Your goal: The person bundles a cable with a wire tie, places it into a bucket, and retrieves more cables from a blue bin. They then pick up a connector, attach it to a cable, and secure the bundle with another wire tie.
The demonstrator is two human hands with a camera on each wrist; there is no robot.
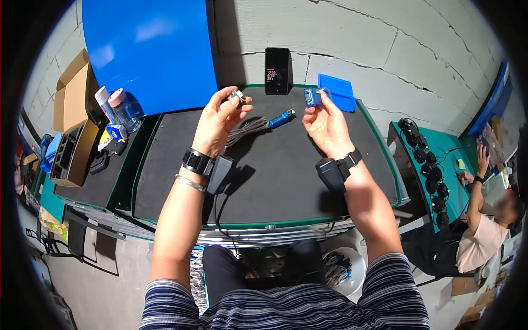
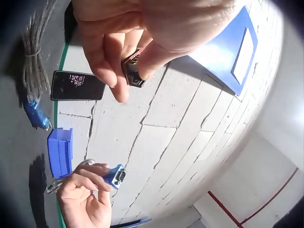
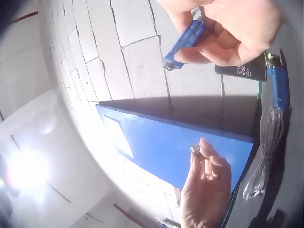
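Observation:
My left hand (image 1: 215, 127), raised over the far left of the dark mat (image 1: 264, 181), pinches a small dark connector piece (image 2: 135, 71) with metal parts between thumb and fingers. Across from it, my right hand (image 1: 330, 127) grips a blue serial-port plug (image 1: 312, 98) by its sides. The plug's metal pin face (image 2: 121, 176) shows in the left wrist view, and a grey cable runs off behind it. The two pieces are held well apart. Between the hands, a second blue plug (image 1: 279, 119) with a green tip lies on the mat, joined to a bundled grey cable (image 1: 247, 132).
A phone (image 1: 277, 71) leans on the wall behind the mat. An open blue plastic box (image 1: 336, 93) is at the back right, a blue panel (image 1: 154, 55) at the back left. Left are a cardboard box (image 1: 74, 148) and bottles (image 1: 125, 110). Another person (image 1: 487, 231) sits right.

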